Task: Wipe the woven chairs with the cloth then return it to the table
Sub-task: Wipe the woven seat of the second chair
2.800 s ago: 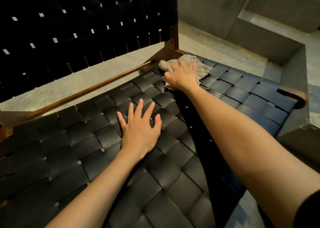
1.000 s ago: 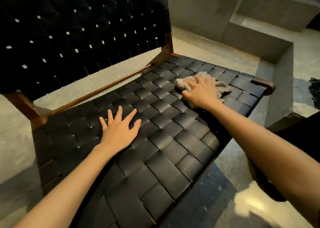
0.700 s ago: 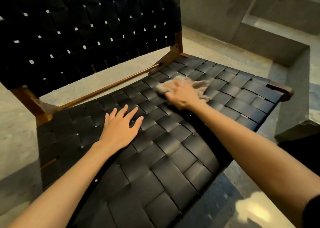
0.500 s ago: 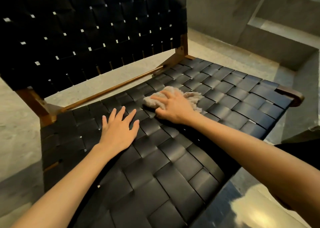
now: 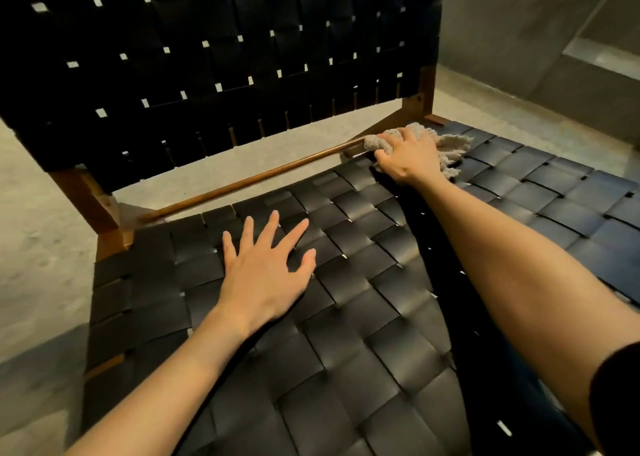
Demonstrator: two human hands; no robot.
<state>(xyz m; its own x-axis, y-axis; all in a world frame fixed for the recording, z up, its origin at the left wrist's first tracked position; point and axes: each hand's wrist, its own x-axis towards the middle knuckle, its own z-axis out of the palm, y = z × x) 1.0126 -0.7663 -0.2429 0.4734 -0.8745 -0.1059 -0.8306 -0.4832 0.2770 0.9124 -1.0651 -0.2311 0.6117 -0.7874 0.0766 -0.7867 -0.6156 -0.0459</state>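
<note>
Beige cloth [image 5: 453, 145] bunched at woven seat's [image 5: 381, 317] 1 o'clock back corner, touching wooden rail [image 5: 242, 187]. Right hand [image 5: 408, 157] grips it, fingers curled in. Left hand [image 5: 266, 268], at 8 o'clock from cloth, lies flat, fingers spread on weave. Cloth looks light, soft, floppy; best grabbed by bunched middle, fringe trails.

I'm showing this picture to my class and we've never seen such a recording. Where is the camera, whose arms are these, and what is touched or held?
There is no machine here. The camera sits on a person's head and looks forward and down, so the two bare arms are the wearer's own. Below them is a chair seat woven from wide black straps, with a matching woven backrest on a wooden frame. The left hand lies flat on the seat, fingers spread. The right hand holds a bunched pale cloth against the seat's far corner, at the end of the wooden rail. The job is wiping the chair.
</note>
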